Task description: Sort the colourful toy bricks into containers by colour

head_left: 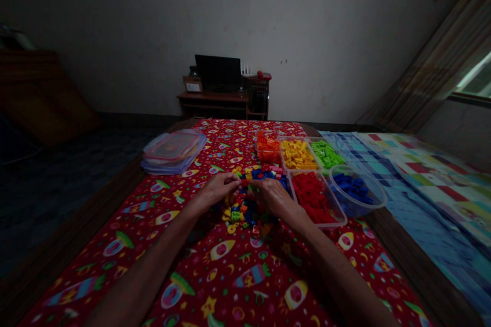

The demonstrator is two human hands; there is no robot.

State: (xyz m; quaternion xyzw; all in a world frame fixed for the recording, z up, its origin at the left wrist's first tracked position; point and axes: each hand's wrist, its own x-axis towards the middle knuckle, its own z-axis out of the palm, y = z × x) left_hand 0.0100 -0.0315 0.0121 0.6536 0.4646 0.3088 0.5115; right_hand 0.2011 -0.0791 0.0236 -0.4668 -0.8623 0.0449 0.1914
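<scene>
A mixed pile of small plastic building blocks (245,213) in red, blue, yellow, green and orange lies on the red patterned cloth. Over its left edge is my left hand (219,188), fingers curled together in a pinch. My right hand (274,196) bends down over the pile's right side, its fingers drawn together and their tips partly hidden. Both sets of fingertips are close to each other; dim light hides whatever they hold. Just right of the pile, red blocks (312,198) fill a clear tub, and blue blocks (351,189) lie in a round clear bowl (378,199).
Behind these are tubs of orange blocks (268,147), yellow blocks (298,154) and green blocks (326,154). Stacked clear lids (172,150) lie at the table's left. A bed (429,179) adjoins the right side. A monitor (218,72) stands on a desk by the wall.
</scene>
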